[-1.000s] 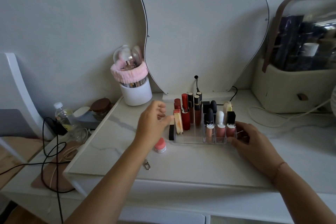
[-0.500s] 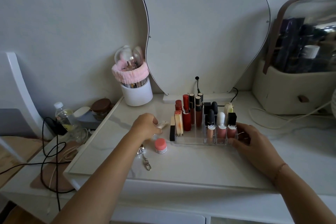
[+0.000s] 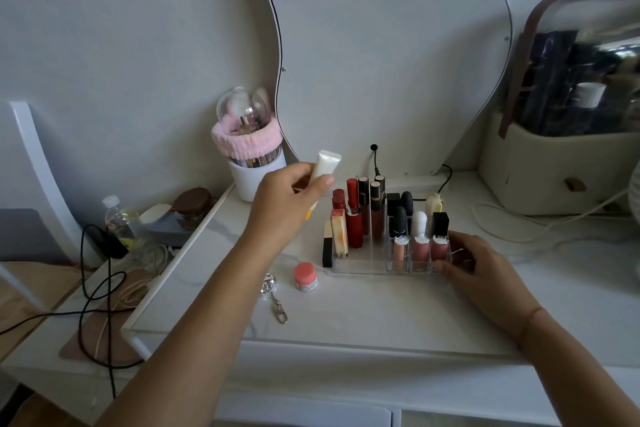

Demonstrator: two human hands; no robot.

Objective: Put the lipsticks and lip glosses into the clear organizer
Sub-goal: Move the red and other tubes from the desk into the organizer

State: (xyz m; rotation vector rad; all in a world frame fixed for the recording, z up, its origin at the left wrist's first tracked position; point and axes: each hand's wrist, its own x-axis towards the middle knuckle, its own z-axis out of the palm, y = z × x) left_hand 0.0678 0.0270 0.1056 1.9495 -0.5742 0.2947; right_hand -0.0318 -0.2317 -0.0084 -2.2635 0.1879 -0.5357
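**Dropping the cream tube into the organizer**

Marble-look vanity top (image 3: 363, 315): smooth, white, faintly veined, slick enough for a light tray to slide. Worth keeping the tray pinned while loading.

Clear organizer (image 3: 360, 265): rigid transparent plastic, square cells, sitting mid-table, nearly full. Tall red and brown glosses at the far left, black and white bullet-shaped lipsticks behind, three pink glosses (image 3: 420, 250) along the near right cells. Open room apparently only in the near middle cell; best to aim there, coming straight down to avoid knocking the leaning pale stick (image 3: 339, 236) at the left edge.

Left hand (image 3: 287, 208): raised above the table, left of the organizer, closed around a cream squeeze tube (image 3: 325, 166), crimped flat end pointing up and away, a hint of yellow at the lower end. Soft-walled, so a light pinch suffices. Better to tip upright, cap down, before lowering.

Right hand (image 3: 481, 274): resting against the organizer's near right corner, fingers loosely curled on the wall, steadying, holding nothing else.

Black-and-cream stick (image 3: 327, 248): standing just outside the organizer's left wall, not yet in.

Small pink-capped pot (image 3: 306, 277): round, squat, on the table near left of the organizer; probably too wide for a cell.
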